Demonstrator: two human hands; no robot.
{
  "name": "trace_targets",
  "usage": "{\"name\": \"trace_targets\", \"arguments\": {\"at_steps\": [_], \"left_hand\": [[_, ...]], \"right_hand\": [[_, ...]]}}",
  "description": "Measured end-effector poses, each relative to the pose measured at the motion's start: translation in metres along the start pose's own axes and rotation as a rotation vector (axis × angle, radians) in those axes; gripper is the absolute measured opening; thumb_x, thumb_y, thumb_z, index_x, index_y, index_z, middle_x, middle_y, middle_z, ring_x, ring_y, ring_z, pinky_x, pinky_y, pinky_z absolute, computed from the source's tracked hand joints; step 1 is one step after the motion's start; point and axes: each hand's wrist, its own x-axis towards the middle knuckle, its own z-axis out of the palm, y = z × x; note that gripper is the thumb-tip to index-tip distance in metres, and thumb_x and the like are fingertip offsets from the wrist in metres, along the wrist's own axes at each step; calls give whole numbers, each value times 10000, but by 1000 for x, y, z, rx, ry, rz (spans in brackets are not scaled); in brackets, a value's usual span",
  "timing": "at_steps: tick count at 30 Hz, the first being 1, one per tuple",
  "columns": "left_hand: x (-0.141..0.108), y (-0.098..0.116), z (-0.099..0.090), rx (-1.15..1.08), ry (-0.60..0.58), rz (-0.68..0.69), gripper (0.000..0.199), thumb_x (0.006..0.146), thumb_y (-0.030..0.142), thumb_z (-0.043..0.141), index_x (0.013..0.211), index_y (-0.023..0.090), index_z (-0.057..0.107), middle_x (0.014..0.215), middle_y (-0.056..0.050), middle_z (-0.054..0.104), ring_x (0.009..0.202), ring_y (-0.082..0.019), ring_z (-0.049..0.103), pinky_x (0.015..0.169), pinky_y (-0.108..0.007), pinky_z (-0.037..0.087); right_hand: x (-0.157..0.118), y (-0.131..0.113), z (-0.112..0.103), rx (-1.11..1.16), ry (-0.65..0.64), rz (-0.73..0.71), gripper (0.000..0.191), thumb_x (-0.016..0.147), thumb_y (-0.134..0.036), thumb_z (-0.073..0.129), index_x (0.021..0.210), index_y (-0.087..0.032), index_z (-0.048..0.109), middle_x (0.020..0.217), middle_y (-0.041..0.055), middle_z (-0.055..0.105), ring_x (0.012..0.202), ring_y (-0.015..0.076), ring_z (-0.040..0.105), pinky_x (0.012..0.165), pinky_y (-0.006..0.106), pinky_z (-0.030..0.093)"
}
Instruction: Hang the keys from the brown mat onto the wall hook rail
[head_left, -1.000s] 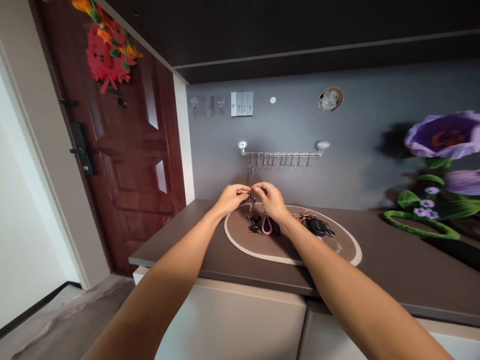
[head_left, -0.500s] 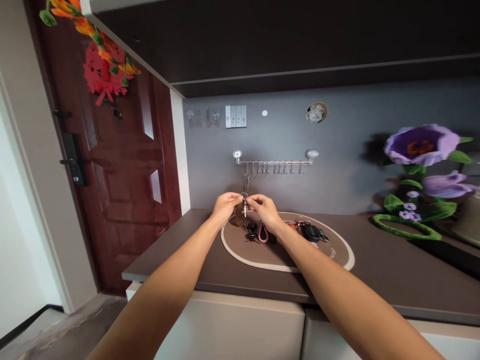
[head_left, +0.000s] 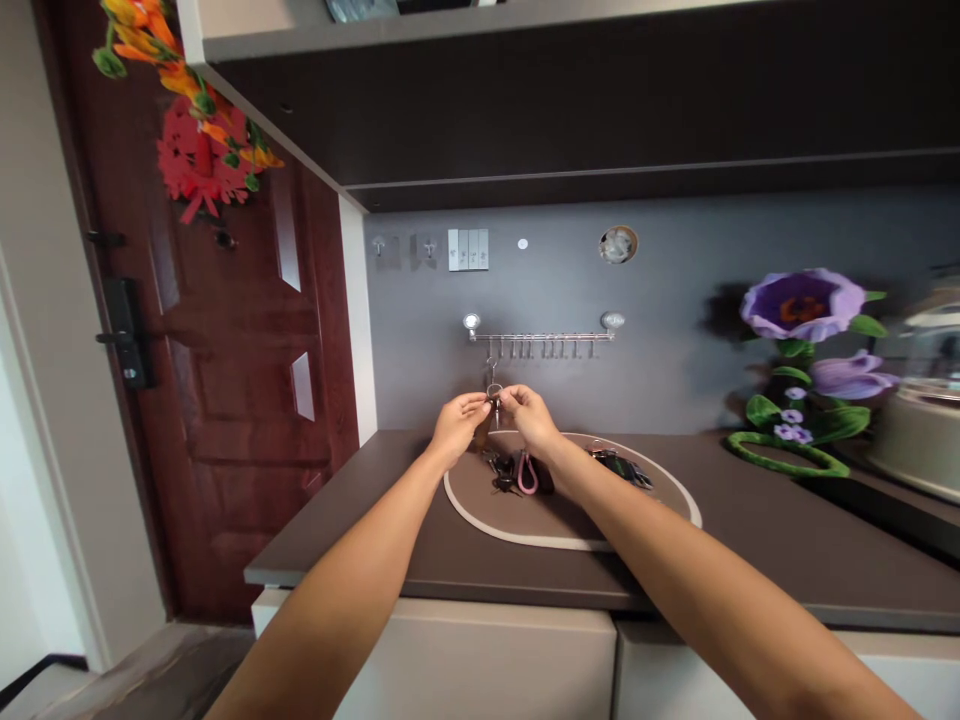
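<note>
A metal key ring (head_left: 493, 390) with keys (head_left: 497, 415) on it hangs by a small clasp below the left end of a clear hook rail (head_left: 544, 337) on the wall. My left hand (head_left: 456, 427) pinches at the ring's left side, fingertips together. From the other side my right hand (head_left: 531, 418) pinches the ring between thumb and forefinger. A brown piece hangs beneath my left fingers, partly hidden. Under the hands, a bunch of dark keys (head_left: 505, 476) and a pink strap loop (head_left: 527, 474) lie on an oval brown mat (head_left: 525, 537).
More keys and a dark fob (head_left: 621, 466) lie on the mat's right side, partly behind my right forearm. Purple plush flowers (head_left: 802, 305) stand at the right of the countertop (head_left: 352, 535). A dark shelf (head_left: 570, 110) overhangs it. A red door (head_left: 240, 400) is at left.
The view has tilted up and shifted slightly, showing more of the upper shelf. Both hands stay at the key ring, my left fingers now a little lower and less tightly beside my right ones.
</note>
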Motion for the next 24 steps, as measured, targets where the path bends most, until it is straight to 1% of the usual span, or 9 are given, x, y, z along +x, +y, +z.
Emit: {"name": "trace_targets", "arguments": {"at_steps": [2, 4, 7, 10, 12, 15, 19, 24], "left_hand": [[1, -2, -1, 34, 32, 14, 304, 682, 274, 616, 941, 117, 582, 990, -122, 629, 896, -154, 584, 842, -296, 418], [3, -4, -2, 95, 73, 10, 275, 708, 254, 585, 944, 113, 582, 993, -123, 627, 892, -150, 586, 831, -288, 426], [5, -7, -4, 243, 121, 9, 231, 739, 251, 539, 917, 113, 593, 935, -109, 645, 830, -145, 599, 784, -277, 443], [6, -10, -7, 463, 140, 55, 194, 763, 249, 494, 856, 126, 612, 837, -79, 660, 753, -139, 603, 742, -267, 448], [5, -11, -8, 584, 127, 87, 187, 772, 239, 472, 828, 134, 618, 794, -63, 661, 718, -134, 603, 723, -257, 447], [5, -12, -9, 683, 99, 108, 187, 776, 221, 459, 823, 138, 620, 806, -59, 659, 720, -129, 603, 720, -245, 445], [5, -14, -9, 756, 76, 135, 191, 778, 217, 456, 837, 142, 621, 847, -62, 656, 751, -125, 599, 738, -241, 443], [5, -14, -9, 811, 65, 141, 200, 778, 227, 450, 819, 144, 628, 844, -63, 653, 724, -123, 591, 728, -241, 439]], "right_hand": [[7, -5, 0, 8, 12, -4, 259, 658, -397, 590, 701, -171, 471, 615, -34, 521, 510, 75, 475, 505, 213, 399], [15, -11, 1, 10, 27, -9, 204, 704, -349, 558, 692, -173, 455, 564, -44, 503, 460, 65, 455, 473, 200, 385], [28, -22, 3, 38, 49, 58, 136, 773, -252, 486, 677, -163, 448, 571, -27, 533, 474, 66, 493, 518, 211, 433], [41, -29, 6, 87, 112, 106, 118, 810, -189, 433, 698, -159, 457, 598, -18, 554, 513, 65, 530, 576, 235, 479], [50, -32, 7, 106, 144, 120, 142, 827, -174, 406, 698, -156, 463, 598, -16, 553, 510, 59, 527, 569, 230, 487], [61, -32, 8, 122, 209, 159, 162, 834, -153, 390, 689, -150, 462, 609, -10, 553, 509, 54, 523, 539, 217, 490], [73, -29, 11, 136, 300, 210, 157, 827, -136, 401, 683, -146, 462, 611, -7, 549, 522, 59, 529, 521, 218, 502], [79, -26, 13, 144, 356, 241, 164, 812, -136, 435, 650, -148, 456, 536, -27, 503, 498, 55, 503, 496, 201, 510]]}}
